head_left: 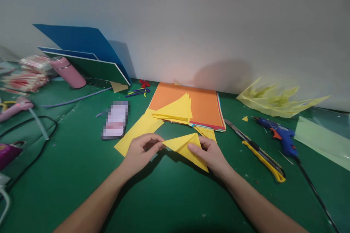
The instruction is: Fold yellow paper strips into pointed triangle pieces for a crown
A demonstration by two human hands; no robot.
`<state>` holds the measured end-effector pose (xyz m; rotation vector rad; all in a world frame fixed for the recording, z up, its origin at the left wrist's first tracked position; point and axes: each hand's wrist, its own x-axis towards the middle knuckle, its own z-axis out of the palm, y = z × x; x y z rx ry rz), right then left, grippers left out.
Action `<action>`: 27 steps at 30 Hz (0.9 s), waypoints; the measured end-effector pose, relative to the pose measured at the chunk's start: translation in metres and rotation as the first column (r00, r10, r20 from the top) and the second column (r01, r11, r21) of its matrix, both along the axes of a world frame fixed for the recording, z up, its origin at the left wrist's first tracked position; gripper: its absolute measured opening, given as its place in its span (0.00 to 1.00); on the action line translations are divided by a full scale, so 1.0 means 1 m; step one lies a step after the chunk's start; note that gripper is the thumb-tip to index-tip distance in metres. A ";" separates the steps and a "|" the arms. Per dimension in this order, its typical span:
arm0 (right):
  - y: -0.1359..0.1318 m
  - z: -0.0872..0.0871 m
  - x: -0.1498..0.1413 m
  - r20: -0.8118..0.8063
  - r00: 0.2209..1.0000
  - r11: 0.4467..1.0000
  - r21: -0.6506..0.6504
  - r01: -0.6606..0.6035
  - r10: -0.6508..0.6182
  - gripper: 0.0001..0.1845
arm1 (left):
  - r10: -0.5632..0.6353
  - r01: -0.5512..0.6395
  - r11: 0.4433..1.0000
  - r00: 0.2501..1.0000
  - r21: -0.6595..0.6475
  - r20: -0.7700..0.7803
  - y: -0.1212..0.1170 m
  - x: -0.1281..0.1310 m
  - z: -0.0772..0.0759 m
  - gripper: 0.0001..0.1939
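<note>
A folded sheet of yellow paper [188,145] is held just above the green table, between both hands. My left hand [142,151] pinches its pointed left corner between thumb and fingers. On the other side, my right hand [212,153] grips the paper with the thumb on top and the fingers behind it, mostly hidden. Beyond the hands, several yellow folded triangles [177,109] lie on a stack of coloured paper [202,100] with an orange sheet uppermost. A flat yellow sheet [139,129] rests past my left hand.
A utility knife [262,160] and a blue glue gun [281,134] lie to the right, before a pale yellow paper piece [281,102]. Leftward are a phone [115,120], a pink flask [68,72], a pink glue gun [18,109] and upright boards [87,67].
</note>
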<state>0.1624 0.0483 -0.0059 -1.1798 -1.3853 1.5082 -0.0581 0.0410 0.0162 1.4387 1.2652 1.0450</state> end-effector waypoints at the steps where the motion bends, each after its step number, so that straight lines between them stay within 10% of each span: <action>1: 0.000 0.000 0.000 -0.007 1.000 1.000 0.001 -0.010 0.010 0.26 | -0.003 0.003 1.000 1.000 -0.004 0.008 0.000 0.000 0.000 0.08; 11: 0.000 -0.001 -0.003 -0.013 1.000 0.999 0.036 -0.006 0.007 0.22 | -0.053 0.111 0.970 0.965 -0.215 0.259 -0.001 0.002 0.001 0.16; 27: 0.000 0.001 -0.005 0.063 0.997 0.994 0.098 -0.044 0.038 0.19 | 0.022 0.038 0.945 0.984 -0.325 0.179 0.003 0.005 0.001 0.21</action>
